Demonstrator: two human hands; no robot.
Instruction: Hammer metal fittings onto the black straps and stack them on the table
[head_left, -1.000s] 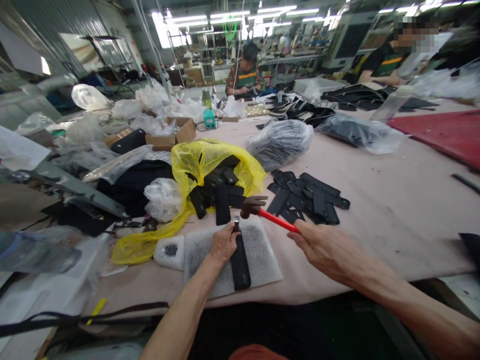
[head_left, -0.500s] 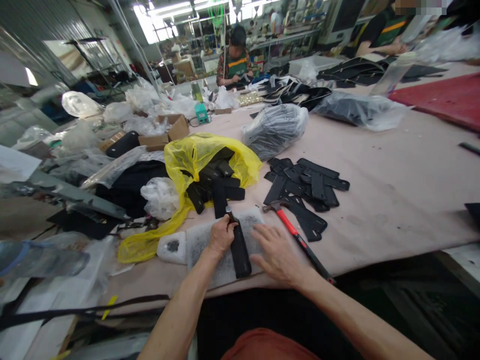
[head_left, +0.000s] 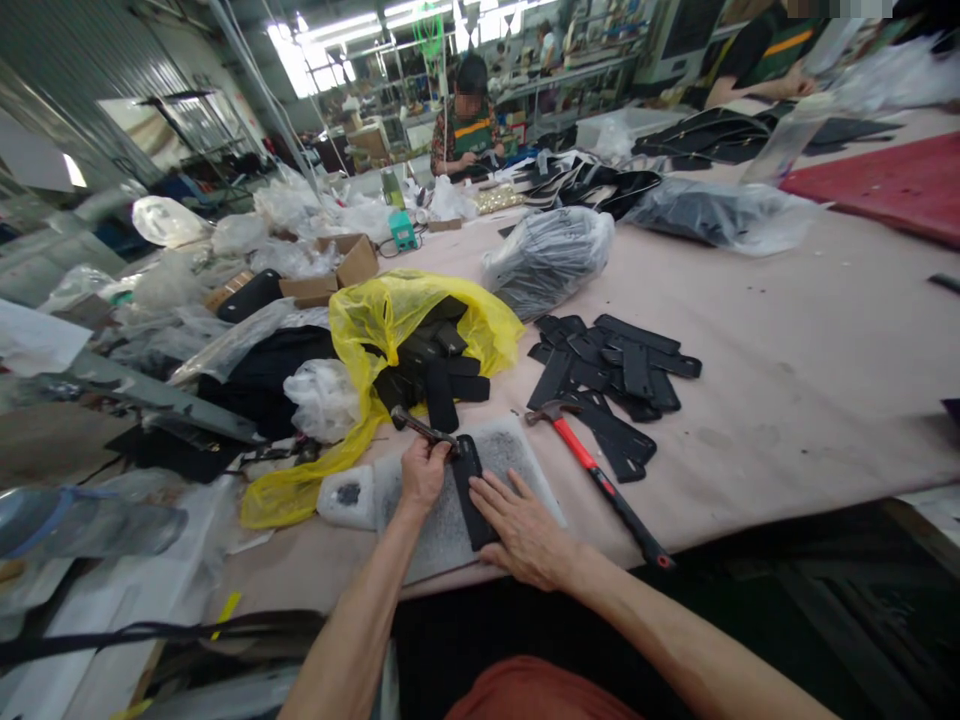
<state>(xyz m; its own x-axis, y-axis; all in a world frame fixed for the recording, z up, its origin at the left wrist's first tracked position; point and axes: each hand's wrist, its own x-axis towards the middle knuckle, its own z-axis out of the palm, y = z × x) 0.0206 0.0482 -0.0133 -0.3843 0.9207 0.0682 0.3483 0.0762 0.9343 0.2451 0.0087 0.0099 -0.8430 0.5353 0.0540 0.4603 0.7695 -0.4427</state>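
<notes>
My left hand (head_left: 421, 472) is closed around a slim metal punch (head_left: 420, 428) that leans up and to the left above a white pad (head_left: 510, 462). My right hand (head_left: 525, 528) lies flat with fingers stretched out on a black strap piece (head_left: 466, 480) resting on the pad. A hammer with a red and black handle (head_left: 592, 472) lies on the table just right of the pad, untouched.
A yellow plastic bag (head_left: 397, 320) holding black strap pieces sits behind the pad. A loose pile of black pieces (head_left: 622, 365) lies to the right. Clear bags, cardboard boxes and dark fabric crowd the left side. Other people work at the far end.
My right hand put the hammer down on the table, then moved onto the black piece. The punch in my left hand has tipped from upright to leaning left.
</notes>
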